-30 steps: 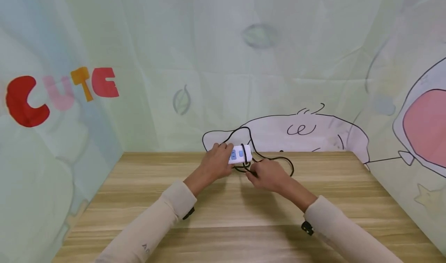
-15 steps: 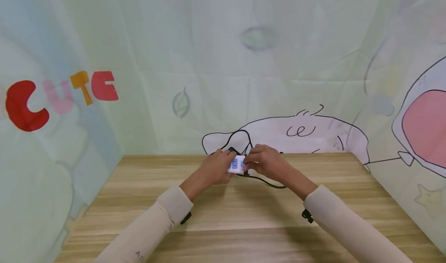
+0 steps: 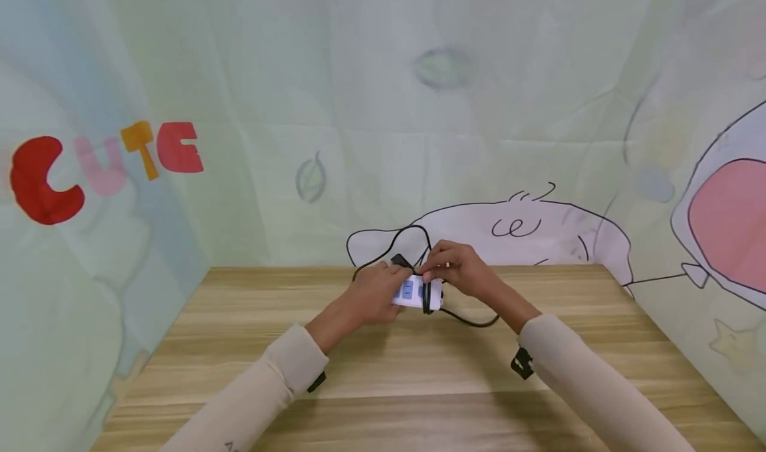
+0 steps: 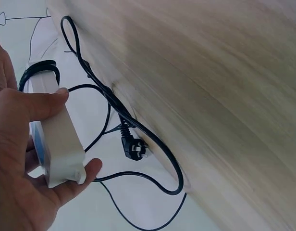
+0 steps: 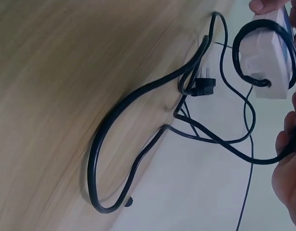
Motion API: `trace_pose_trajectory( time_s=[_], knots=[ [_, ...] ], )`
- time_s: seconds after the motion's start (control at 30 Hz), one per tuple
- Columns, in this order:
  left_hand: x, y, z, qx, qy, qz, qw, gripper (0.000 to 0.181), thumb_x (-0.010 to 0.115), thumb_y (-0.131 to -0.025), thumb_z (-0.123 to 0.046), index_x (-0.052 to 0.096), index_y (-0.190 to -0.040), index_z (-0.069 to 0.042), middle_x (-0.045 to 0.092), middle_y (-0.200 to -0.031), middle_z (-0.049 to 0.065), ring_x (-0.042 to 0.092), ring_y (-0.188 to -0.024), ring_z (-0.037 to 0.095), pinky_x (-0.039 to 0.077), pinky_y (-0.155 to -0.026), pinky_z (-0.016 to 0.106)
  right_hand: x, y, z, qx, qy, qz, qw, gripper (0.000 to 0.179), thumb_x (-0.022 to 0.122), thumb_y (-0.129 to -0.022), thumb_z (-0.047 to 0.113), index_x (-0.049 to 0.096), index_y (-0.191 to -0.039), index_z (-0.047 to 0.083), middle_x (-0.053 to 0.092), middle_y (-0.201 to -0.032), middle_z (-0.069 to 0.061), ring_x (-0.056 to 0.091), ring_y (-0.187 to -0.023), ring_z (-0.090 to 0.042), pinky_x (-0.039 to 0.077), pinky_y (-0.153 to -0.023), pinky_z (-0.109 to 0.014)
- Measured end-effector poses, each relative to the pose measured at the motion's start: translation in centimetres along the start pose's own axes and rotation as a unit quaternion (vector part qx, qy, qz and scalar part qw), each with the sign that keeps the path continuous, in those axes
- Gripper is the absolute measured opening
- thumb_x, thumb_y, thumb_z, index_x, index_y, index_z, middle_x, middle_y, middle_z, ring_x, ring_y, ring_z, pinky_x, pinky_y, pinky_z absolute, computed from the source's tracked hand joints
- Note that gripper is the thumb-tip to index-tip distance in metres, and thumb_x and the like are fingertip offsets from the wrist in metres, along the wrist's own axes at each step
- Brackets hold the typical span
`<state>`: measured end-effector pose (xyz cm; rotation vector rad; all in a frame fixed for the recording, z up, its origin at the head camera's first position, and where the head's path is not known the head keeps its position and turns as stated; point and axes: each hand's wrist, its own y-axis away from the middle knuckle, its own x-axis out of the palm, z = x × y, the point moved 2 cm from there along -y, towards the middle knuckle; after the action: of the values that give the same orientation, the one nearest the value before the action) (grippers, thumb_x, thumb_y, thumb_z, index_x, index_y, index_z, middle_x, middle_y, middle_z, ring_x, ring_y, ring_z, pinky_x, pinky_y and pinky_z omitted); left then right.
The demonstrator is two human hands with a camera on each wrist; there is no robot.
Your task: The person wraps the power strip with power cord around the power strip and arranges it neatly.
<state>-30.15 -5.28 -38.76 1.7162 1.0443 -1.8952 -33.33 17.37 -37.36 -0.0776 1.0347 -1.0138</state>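
A white power strip (image 3: 414, 301) with blue sockets is held above the far part of the table. My left hand (image 3: 372, 292) grips its left end, thumb and fingers on opposite sides in the left wrist view. Black cord (image 3: 427, 298) is wound round the strip's right end. With the thumb and fingertips, my right hand (image 3: 459, 267) pinches the cord just above that winding. More cord hangs in loose loops (image 5: 102, 132) over the tabletop. The black plug (image 4: 133, 148) lies near the table's far edge, its pins showing in both wrist views.
The wood-grain table (image 3: 383, 399) runs up to a printed cloth backdrop (image 3: 269, 106) at the back, with cloth on both sides too. A black wrist device (image 3: 522, 364) shows under the right sleeve.
My right hand has risen from beside the strip's lower right, bringing cord over the right end to its far side. The strip has come slightly lower in view, still in my left hand.
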Motion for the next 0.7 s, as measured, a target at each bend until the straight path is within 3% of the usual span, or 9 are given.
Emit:
trace_pose_trajectory(
  time_s=[0.3,0.5,0.7],
  knots=[
    [0.3,0.2,0.0,0.013,0.022,-0.018,0.9995,0.059,0.088,-0.095,-0.026,0.065,-0.145,-0.006,0.076,-0.135,0.012,0.072,-0.112,0.031,0.060,-0.097,0.047,-0.2,-0.3,-1.6,0.043,-0.056,-0.042,0.9966,0.011,0.085,-0.092,-0.004,0.088,-0.102,-0.001,0.082,-0.102,-0.020,0.061,-0.097,-0.008,0.048,-0.086,-0.025],
    [0.5,0.2,0.3,0.011,0.048,-0.023,0.9985,0.057,0.086,-0.097,-0.025,0.063,-0.146,-0.004,0.075,-0.136,0.014,0.070,-0.111,0.031,0.059,-0.098,0.047,0.8,0.1,-3.0,0.062,-0.102,-0.070,0.9904,0.012,0.078,-0.099,-0.004,0.085,-0.108,-0.007,0.078,-0.105,-0.025,0.064,-0.093,-0.005,0.052,-0.082,-0.022],
    [0.1,-0.1,0.5,-0.002,0.088,-0.040,0.9953,0.060,0.082,-0.099,-0.027,0.061,-0.149,0.000,0.074,-0.138,0.019,0.071,-0.110,0.032,0.061,-0.095,0.048,1.1,-0.2,-3.8,0.092,-0.102,-0.106,0.9848,0.016,0.071,-0.106,0.000,0.083,-0.116,-0.006,0.080,-0.118,-0.027,0.068,-0.102,0.000,0.054,-0.091,-0.020]
  ],
)
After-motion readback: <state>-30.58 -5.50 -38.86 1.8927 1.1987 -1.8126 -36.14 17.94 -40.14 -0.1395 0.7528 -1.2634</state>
